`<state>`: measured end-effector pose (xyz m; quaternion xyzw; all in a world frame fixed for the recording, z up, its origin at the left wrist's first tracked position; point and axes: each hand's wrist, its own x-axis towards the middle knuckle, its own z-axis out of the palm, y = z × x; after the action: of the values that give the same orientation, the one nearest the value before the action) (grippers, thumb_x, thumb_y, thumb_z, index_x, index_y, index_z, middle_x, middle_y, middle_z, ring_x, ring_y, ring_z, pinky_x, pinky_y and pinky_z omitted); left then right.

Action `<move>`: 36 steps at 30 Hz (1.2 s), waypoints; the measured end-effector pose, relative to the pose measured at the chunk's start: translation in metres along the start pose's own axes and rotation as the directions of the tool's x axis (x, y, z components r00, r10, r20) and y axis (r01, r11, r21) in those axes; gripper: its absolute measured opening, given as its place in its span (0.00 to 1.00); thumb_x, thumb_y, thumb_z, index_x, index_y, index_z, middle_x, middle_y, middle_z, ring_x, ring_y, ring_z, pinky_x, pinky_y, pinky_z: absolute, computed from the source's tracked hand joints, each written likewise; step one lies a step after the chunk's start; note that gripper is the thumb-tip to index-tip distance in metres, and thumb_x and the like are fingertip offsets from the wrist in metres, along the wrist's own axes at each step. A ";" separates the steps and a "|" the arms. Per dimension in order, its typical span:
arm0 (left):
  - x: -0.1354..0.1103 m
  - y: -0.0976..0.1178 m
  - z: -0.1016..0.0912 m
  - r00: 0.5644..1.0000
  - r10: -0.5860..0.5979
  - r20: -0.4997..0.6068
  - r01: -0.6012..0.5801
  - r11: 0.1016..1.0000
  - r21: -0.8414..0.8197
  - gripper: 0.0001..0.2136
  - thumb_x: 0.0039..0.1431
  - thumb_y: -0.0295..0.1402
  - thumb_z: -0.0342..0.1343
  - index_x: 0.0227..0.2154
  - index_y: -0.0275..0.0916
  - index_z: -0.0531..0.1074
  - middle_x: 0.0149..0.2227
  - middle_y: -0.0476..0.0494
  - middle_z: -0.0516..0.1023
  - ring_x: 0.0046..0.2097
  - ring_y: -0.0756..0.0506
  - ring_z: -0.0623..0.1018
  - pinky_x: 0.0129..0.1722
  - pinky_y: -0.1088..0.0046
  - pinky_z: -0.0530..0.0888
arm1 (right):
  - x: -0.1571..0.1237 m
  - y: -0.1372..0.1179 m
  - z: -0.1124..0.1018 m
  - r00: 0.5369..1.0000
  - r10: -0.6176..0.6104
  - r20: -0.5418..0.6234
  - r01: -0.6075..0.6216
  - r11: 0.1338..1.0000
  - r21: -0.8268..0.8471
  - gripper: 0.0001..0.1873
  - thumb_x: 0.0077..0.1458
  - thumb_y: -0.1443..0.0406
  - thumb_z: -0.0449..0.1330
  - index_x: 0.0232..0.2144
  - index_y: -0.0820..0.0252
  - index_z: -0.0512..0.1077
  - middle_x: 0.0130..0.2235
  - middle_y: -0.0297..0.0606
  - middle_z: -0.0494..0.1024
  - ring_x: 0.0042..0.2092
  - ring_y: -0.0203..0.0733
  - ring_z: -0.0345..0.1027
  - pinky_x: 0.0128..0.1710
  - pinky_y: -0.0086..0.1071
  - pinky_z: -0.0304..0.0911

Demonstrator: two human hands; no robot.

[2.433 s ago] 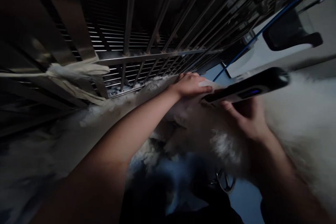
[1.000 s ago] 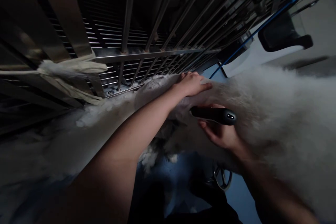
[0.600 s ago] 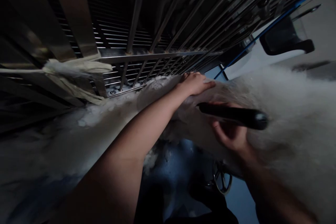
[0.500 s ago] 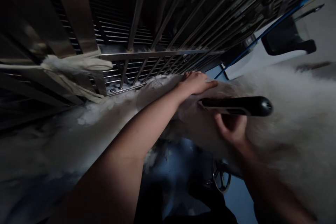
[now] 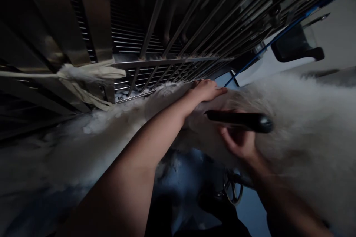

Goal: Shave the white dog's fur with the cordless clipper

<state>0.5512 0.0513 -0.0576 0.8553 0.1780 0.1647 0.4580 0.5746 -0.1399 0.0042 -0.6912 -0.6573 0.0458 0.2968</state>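
Note:
A white-furred animal, probably a dog, stretches across the view, with long fluff at the right and close-cut hair in the middle. My left hand lies on its body with fingers extended over the far side. Below and to the right of it, my right hand wraps around a black hair clipper. The clipper's narrow end points left and meets the short hair. Its blade is too dark and blurred to make out.
A metal barred cage stands along the far side. Pale cloth strips are knotted on its bars at the left. A blue cord runs at the upper right. Below are a blue floor and a spoked wheel.
The clipper in my right hand has shifted left and slightly down along the animal, closer to my left hand. My left hand stays on the animal. The view has shifted a little.

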 end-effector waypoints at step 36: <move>0.005 -0.003 -0.001 0.999 -0.038 0.012 0.039 0.997 -0.062 0.33 0.64 0.60 0.40 0.40 0.36 0.79 0.47 0.33 0.81 0.56 0.33 0.75 0.58 0.55 0.67 | -0.007 0.009 0.020 0.997 -0.033 0.065 0.040 0.993 -0.115 0.26 0.53 0.65 0.65 0.53 0.49 0.66 0.47 0.42 0.79 0.47 0.53 0.78 0.47 0.47 0.77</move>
<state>0.5546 0.0555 -0.0592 0.8377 0.1868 0.1566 0.4886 0.5727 -0.1391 -0.0189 -0.6933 -0.6804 0.0241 0.2360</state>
